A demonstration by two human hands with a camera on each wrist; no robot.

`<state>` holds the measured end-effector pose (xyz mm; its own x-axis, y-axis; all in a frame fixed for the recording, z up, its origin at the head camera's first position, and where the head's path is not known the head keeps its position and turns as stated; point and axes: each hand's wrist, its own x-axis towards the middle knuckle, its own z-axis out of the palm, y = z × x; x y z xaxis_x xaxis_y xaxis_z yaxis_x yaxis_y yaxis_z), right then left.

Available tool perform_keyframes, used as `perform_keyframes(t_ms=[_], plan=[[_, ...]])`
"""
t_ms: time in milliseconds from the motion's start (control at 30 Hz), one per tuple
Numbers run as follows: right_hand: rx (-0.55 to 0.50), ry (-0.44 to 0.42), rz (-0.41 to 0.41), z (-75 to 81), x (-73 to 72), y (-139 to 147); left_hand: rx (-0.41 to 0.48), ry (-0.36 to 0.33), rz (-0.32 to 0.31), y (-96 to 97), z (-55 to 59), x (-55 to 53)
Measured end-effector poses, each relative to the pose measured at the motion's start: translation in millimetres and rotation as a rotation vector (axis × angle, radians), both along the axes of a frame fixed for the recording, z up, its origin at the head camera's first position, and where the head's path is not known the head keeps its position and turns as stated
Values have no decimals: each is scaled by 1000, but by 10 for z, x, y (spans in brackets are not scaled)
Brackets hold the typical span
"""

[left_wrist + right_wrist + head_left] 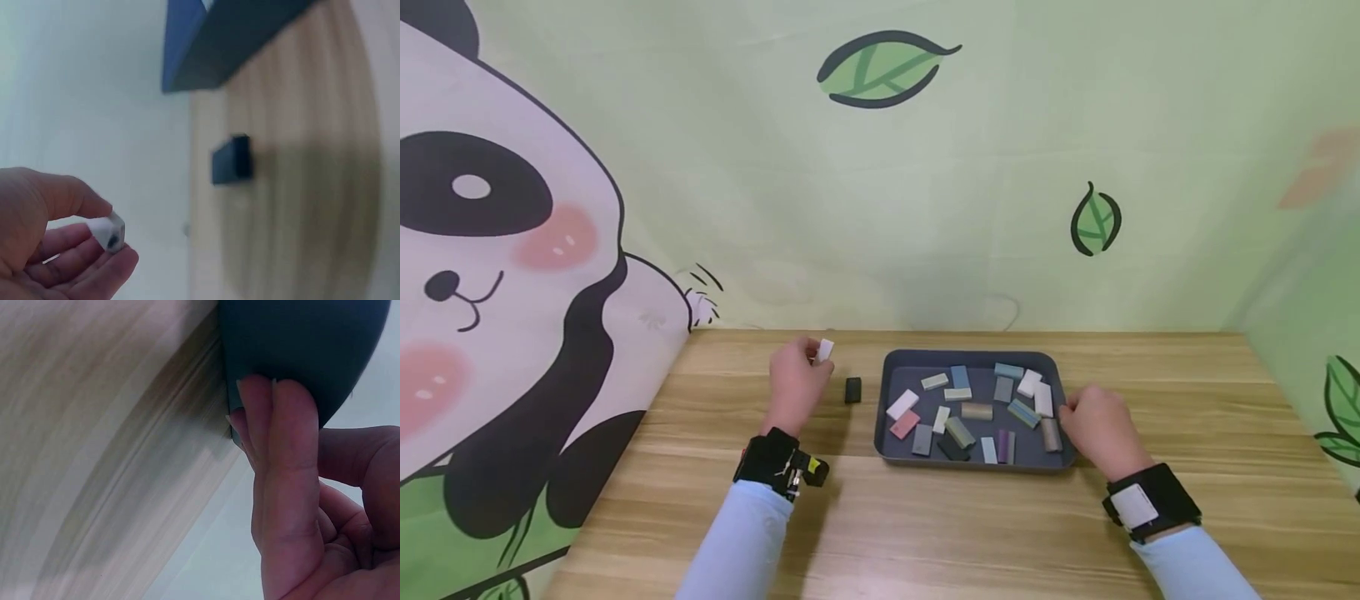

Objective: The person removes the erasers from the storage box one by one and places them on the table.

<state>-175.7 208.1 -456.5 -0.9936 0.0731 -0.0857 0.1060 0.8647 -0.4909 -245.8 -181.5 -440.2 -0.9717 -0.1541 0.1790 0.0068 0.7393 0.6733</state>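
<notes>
Between the thumb and fingers of my left hand (pixel 797 382) is a small white eraser-like block (pixel 825 350), raised above the wooden table. In the left wrist view, the end of the white block (pixel 111 232) bears a dark spot. A black block (pixel 853 390) stands on the table just right of that hand. The dark grey tray (pixel 977 466) holds several small blocks in white, pink, blue, grey and striped colours. My right hand (pixel 1101 423) grips the tray's right edge. In the right wrist view, its fingers press on the tray's outer wall (pixel 300 344).
The wooden table (pixel 910 533) reaches to a pale green cloth backdrop (pixel 775 208) printed with leaves and a panda. Among the blocks in the tray are a pink one (pixel 905 424) and a purple-striped one (pixel 1003 447).
</notes>
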Motion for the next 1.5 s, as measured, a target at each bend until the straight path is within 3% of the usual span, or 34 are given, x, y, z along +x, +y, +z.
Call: perform_keyframes(t_ms=[167,400,567,867,1500], plan=[[5,15,8,4,4,5,-15,-30,72,-106,-142,55],[-11,21,4,-2,2,6,-72,-71,106,-108,-335,80],[-6,32,10,-12,-6,10,-130,-86,129,-84,-406,77],[-2,40,14,-8,-5,5,-137,-127,134,-11,-453,88],[-5,29,2,8,-1,3,-150,-170,138,25,-417,106]])
